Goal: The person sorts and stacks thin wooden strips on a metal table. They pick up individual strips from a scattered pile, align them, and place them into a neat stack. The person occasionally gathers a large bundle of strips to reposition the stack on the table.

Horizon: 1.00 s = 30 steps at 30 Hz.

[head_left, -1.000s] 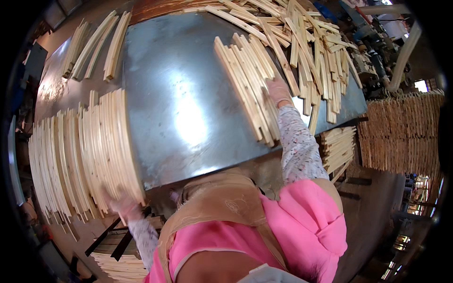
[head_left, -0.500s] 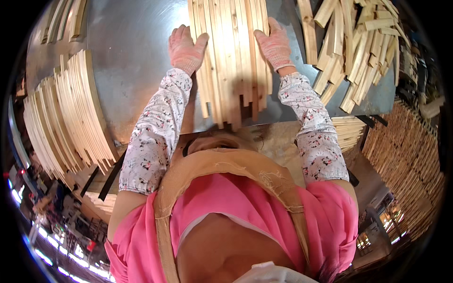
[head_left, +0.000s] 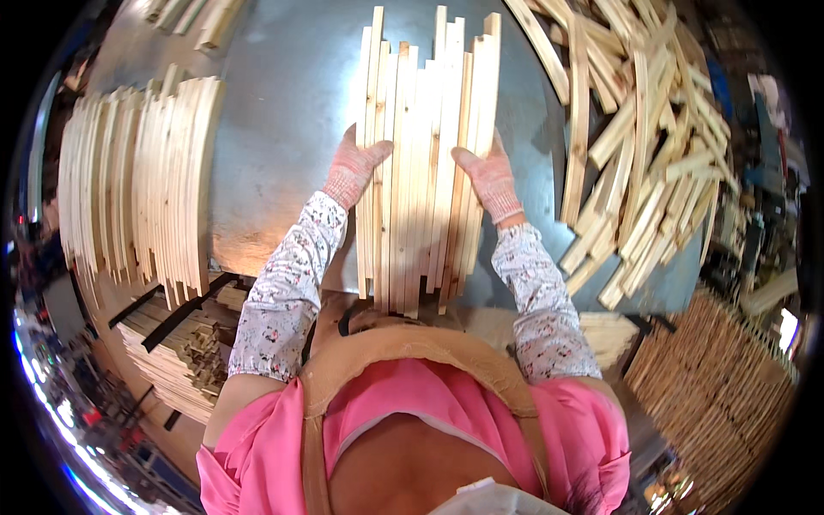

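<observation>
Between my two gloved hands lies a bundle of narrow pale wooden strips (head_left: 421, 172), side by side and lengthwise away from me. Their far and near ends are uneven. My left hand (head_left: 356, 167) grips the bundle's left side, its thumb over the top and the fingers mostly hidden down the edge. On the opposite side, my right hand (head_left: 491, 176) holds in the same way, thumb on top. Both gloves are pinkish and knitted. The strips' near ends reach past the front edge of the metal table (head_left: 283, 112), close to my apron.
Neatly lined strips (head_left: 142, 184) lie at the left of the table, with a few more pieces (head_left: 193, 17) behind them. A loose jumbled heap of strips (head_left: 644, 146) covers the right side. Below the table are stacked strips (head_left: 172, 352) and dark metal bars (head_left: 189, 313).
My hands have come nearer to me, from lying along the bundle's sides to gripping it with thumbs on top. The view has shifted, so the strips' far ends now show.
</observation>
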Each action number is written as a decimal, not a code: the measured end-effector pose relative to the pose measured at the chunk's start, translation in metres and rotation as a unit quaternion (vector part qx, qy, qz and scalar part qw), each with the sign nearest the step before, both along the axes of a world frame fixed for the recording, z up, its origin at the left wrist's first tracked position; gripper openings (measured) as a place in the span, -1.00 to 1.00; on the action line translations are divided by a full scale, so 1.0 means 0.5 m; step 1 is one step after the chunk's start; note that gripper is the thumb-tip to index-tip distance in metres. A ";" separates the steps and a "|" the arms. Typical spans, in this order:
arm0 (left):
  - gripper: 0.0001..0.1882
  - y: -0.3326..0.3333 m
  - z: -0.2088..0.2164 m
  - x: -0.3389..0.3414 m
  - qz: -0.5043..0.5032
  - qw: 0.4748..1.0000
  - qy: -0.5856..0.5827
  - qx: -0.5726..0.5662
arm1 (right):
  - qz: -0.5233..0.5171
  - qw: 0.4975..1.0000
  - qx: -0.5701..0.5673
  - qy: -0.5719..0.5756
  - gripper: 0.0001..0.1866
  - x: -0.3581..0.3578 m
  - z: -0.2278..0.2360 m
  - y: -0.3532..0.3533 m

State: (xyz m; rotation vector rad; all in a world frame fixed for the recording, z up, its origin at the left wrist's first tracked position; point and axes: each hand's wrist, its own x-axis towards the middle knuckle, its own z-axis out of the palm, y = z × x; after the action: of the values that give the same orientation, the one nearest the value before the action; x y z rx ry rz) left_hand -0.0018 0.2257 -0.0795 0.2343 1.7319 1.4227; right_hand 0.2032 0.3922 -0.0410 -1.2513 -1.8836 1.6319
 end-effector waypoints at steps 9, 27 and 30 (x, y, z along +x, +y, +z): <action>-0.10 -0.012 0.531 -0.244 0.015 0.890 0.283 0.357 | 0.040 0.927 0.234 0.292 -0.19 -0.206 0.447 0.020; -0.47 -0.420 0.122 -0.190 -0.074 0.975 -0.051 0.203 | 0.123 0.929 0.348 -0.028 -0.51 -0.087 0.061 -0.386; -0.53 -0.510 0.021 -0.193 -0.111 0.963 0.244 0.028 | 0.223 0.848 0.438 -0.197 -0.56 -0.044 -0.019 -0.384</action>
State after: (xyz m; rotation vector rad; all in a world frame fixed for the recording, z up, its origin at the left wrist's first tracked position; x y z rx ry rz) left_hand -0.0985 -0.0293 -0.0691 0.8444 1.9781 1.3171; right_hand 0.1814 0.2000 -0.0504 -0.7859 -2.8362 0.4470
